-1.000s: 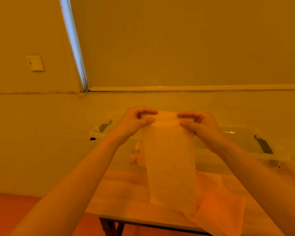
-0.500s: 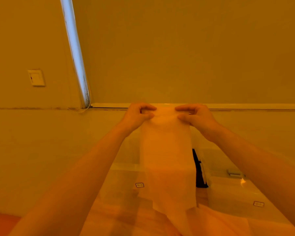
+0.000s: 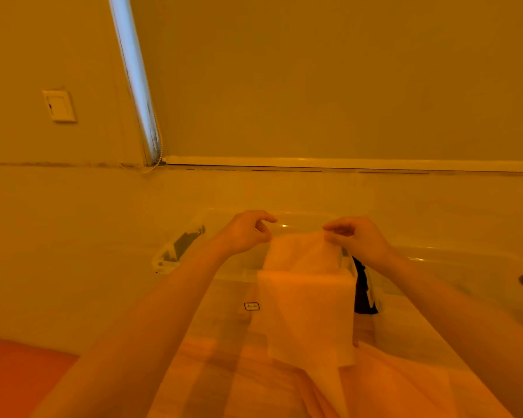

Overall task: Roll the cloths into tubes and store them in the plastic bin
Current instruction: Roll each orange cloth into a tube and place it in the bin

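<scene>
A thin, pale, translucent cloth [image 3: 307, 300] is held up over the table in front of the clear plastic bin [image 3: 453, 268], hanging free, probably for rolling. Its top corner is pinched by the right hand [image 3: 355, 241]; the left hand [image 3: 248, 232], fingers loosely curled, grips nothing.

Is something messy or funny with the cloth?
A little. Only the right hand pinches the cloth; the left hand seems to have no grip, so the top edge sags unevenly. Nothing looks torn.
</scene>
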